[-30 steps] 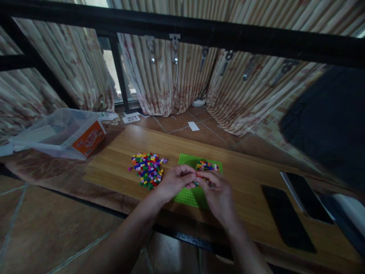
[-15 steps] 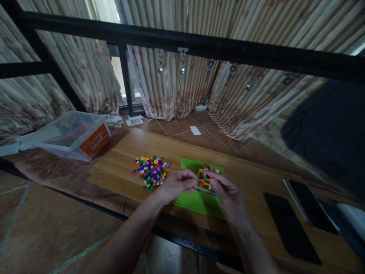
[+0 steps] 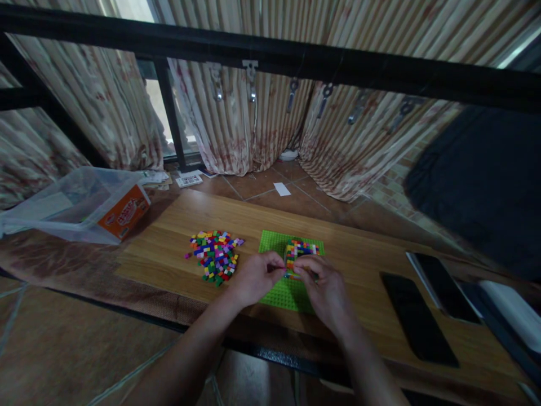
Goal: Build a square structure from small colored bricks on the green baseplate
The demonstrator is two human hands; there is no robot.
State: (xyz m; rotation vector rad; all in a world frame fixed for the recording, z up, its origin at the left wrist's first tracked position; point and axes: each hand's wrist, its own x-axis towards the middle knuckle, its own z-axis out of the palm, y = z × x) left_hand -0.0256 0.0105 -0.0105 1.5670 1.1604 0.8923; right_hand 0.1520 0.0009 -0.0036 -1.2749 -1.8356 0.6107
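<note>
On the green studded baseplate (image 3: 282, 295) stands a low block of multicoloured toy bricks (image 3: 292, 249), built up around a dark opening. My left hand (image 3: 258, 277) is closed in a pinch at the block's near left corner; a tiny pinkish spot shows at its fingertips, too small to name. My right hand (image 3: 324, 285) reaches over the block's near side, thumb and forefinger pinched close to the left fingertips. Whatever lies between the right fingers is hidden, as is much of the block's near side. Left of the plate lies a heap of loose toy bricks (image 3: 216, 254).
A clear plastic bin (image 3: 80, 217) with an orange label sits left of the wooden board (image 3: 163, 248). Two dark flat slabs (image 3: 418, 318) lie to the right. A black metal bar (image 3: 270, 48) with hanging clips crosses beyond the board, before striped curtains (image 3: 236, 129).
My right hand has lowered and come in against the block's near side, closer to my left fingertips. The whole scene has shifted slightly left in view as the camera turned.
</note>
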